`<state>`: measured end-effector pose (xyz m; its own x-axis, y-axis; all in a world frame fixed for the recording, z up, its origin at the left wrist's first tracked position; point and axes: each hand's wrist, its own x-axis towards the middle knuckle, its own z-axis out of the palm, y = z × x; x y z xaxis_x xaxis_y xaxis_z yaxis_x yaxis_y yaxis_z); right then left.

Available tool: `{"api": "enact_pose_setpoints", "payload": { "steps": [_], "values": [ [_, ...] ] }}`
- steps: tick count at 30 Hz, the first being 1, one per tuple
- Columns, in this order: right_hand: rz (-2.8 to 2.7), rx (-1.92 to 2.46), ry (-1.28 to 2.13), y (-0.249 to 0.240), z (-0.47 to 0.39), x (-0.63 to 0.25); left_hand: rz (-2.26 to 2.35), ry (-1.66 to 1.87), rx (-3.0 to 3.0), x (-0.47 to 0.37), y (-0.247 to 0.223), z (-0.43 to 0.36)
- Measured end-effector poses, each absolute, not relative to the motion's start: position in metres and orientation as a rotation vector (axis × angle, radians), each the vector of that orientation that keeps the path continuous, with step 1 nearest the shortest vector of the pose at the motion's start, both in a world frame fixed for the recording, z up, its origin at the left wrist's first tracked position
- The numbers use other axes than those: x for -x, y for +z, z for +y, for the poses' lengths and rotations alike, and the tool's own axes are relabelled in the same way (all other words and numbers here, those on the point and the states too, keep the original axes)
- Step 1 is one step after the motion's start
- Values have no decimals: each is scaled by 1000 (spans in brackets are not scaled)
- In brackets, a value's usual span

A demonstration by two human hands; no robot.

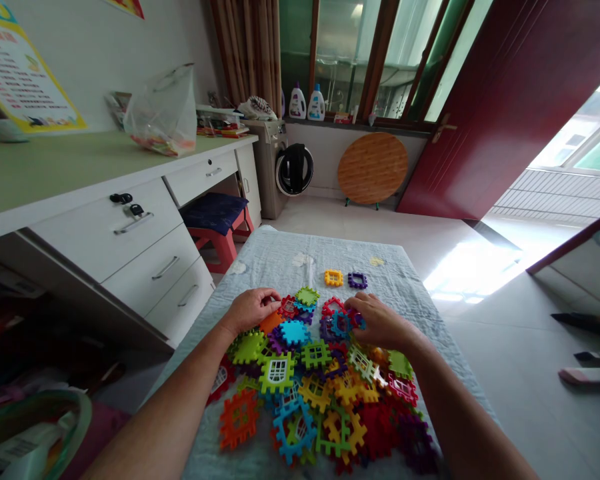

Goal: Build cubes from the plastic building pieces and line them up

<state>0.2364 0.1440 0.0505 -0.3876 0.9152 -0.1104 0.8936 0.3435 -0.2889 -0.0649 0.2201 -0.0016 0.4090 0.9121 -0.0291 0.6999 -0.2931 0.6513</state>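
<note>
From the head view, my left hand is at the far left edge of a loose heap of toothed plastic building tiles. Its fingers are curled close together beside a red tile; I cannot tell whether they pinch anything. My right hand bends over the heap's far right side, fingertips down by a blue tile, partly hidden by the hand itself, so I cannot tell whether they are clamped on a piece or only touching.

The heap lies on the pale blue cloth between my forearms and toward me. Beyond it, apart from the rest, a yellow frame tile and a purple frame tile lie side by side.

I judge these tiles to be light, stiff and hard to break, with smooth faces that could slide under a fingertip. The notched rims should give the best purchase: thumb and forefinger on opposite edges. Open frames could also be hooked through the middle, while the solid light-blue tile offers only its teeth. On the green tile with a white window insert, I'd favour the outer rim, since the thin bars look the weakest part.
</note>
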Motion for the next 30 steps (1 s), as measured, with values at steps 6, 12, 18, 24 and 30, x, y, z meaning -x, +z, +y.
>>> {"api": "enact_pose_setpoints", "payload": {
  "steps": [6, 12, 18, 24, 30],
  "values": [
    [-2538, 1854, 334, 49, 143, -239, 1378, 469, -2082, 65, -2, 220],
    [-2519, 1684, 383, 36, 144, -215, 1377, 476, -2090, 66, -6, 221],
    [-2254, 1563, 606, 51, 146, -228, 1377, 475, -2094, 67, -7, 222],
    [-1966, 1598, 758, 76, 143, -255, 1382, 458, -2082, 67, -7, 222],
    [-2040, 1714, 598, 56, 115, -283, 1383, 449, -2101, 66, -4, 221]
  ]
}}
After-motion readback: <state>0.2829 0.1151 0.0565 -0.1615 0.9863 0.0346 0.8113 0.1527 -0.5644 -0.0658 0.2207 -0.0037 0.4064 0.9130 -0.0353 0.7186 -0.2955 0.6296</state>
